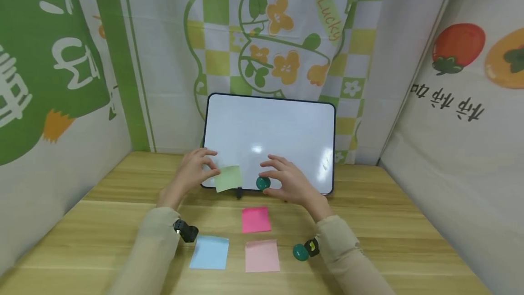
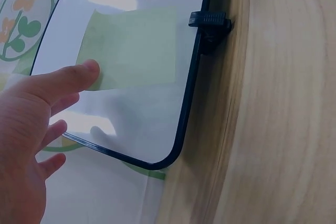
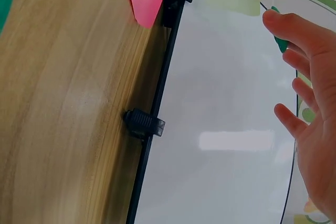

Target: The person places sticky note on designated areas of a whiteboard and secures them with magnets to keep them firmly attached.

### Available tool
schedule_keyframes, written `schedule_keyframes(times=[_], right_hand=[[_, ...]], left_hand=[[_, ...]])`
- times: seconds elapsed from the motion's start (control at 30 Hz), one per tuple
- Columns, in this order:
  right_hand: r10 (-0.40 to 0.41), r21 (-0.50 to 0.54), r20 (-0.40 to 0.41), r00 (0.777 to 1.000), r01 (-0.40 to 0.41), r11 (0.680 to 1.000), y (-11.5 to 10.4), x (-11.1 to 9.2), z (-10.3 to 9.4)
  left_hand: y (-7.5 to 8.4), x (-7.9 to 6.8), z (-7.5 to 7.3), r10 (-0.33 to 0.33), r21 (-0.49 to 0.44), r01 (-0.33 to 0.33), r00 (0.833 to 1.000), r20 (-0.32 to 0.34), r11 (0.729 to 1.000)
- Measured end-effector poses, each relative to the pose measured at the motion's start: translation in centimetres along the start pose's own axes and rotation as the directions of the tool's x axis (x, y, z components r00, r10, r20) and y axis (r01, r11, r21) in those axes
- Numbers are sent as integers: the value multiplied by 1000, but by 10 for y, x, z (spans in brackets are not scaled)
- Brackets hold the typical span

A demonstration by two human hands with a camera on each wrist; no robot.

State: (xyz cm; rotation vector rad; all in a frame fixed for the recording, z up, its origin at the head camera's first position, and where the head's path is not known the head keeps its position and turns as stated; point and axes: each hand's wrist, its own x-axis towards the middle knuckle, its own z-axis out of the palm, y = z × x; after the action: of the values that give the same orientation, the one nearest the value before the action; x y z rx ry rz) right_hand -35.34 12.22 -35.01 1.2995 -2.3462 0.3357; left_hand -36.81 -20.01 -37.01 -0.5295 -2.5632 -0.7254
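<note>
My left hand (image 1: 190, 174) pinches a light green sticky note (image 1: 230, 179) by its edge, between thumb and fingers. The note lies over the lower left part of a whiteboard (image 1: 270, 126) with a black frame, and in the left wrist view the thumb (image 2: 86, 74) overlaps one corner of it. To the right of the note, my right hand (image 1: 291, 183) holds a round green magnet (image 1: 263, 183) between thumb and fingertips, in front of the board's lower edge. From the right wrist view the magnet (image 3: 282, 43) is mostly hidden behind the thumb.
Black stand clips (image 3: 144, 123) hold the board's bottom edge on the wooden table (image 1: 393, 222). Nearer me lie a hot pink note (image 1: 255, 220), a blue note (image 1: 209, 252) and a pale pink note (image 1: 262, 256). A second green magnet (image 1: 300, 252) is beside the right sleeve.
</note>
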Motion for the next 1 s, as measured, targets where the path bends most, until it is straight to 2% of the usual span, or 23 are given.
schedule_keyframes(times=[0.17,0.37,0.57,0.77,1.0], right_hand=[[4,-19,-7,1000,-4,1000,-4,5,2],[-36,-67,-43,998,33,997,-7,14,5],[-65,-95,-71,995,59,994,-12,24,7],[-44,-152,-68,997,34,988,-15,36,7],[-51,-183,-108,993,31,983,-15,47,10]], left_hand=[[1,4,-3,5,10,-5,1000,8,1000],[4,8,-9,22,26,-22,1000,-5,999],[5,15,-13,27,61,-28,1000,14,998],[9,24,-19,27,102,-31,999,42,994],[14,34,-24,30,113,-39,996,79,993]])
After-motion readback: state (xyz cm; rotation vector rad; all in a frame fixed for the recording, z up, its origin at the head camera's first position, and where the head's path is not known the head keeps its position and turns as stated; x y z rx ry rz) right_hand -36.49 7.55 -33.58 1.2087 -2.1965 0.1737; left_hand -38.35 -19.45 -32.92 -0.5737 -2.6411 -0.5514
